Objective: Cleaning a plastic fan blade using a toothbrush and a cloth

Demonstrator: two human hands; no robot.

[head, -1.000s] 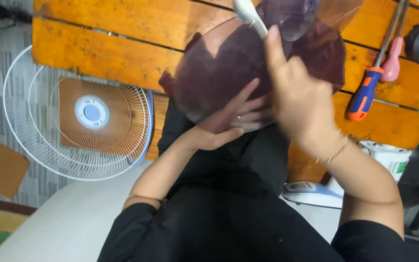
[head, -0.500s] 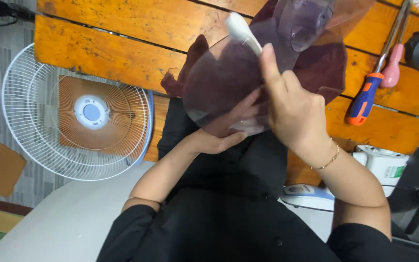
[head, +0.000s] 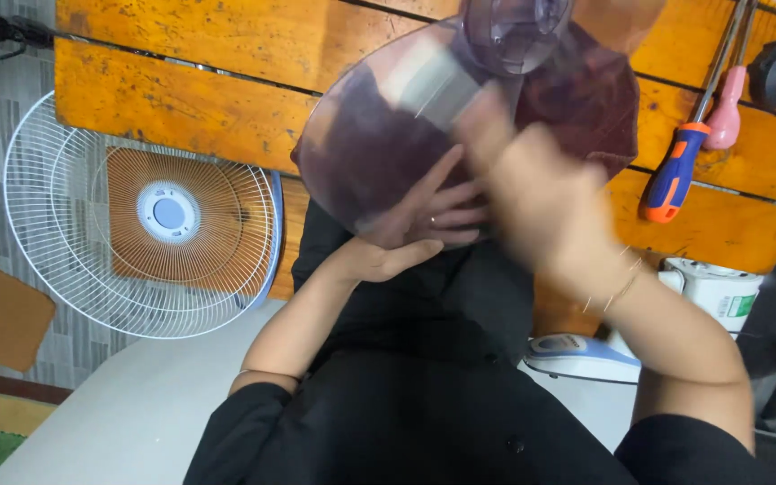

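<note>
Translucent dark purple plastic fan blade [head: 379,144], held over the orange wooden table [head: 190,81]: supported beneath by the left hand [head: 424,224], fingers spread; blurred right hand [head: 541,198] laid above, its grip indeterminable.

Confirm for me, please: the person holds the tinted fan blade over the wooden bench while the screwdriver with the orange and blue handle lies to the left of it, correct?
Not quite: in the head view the screwdriver lies to the right of the fan blade, not the left. The rest stands: both hands hold it over the wooden bench.

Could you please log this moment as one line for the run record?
left hand: under translucent fan blade | right hand: blurred, on blade | screwdriver: on wooden bench
</note>
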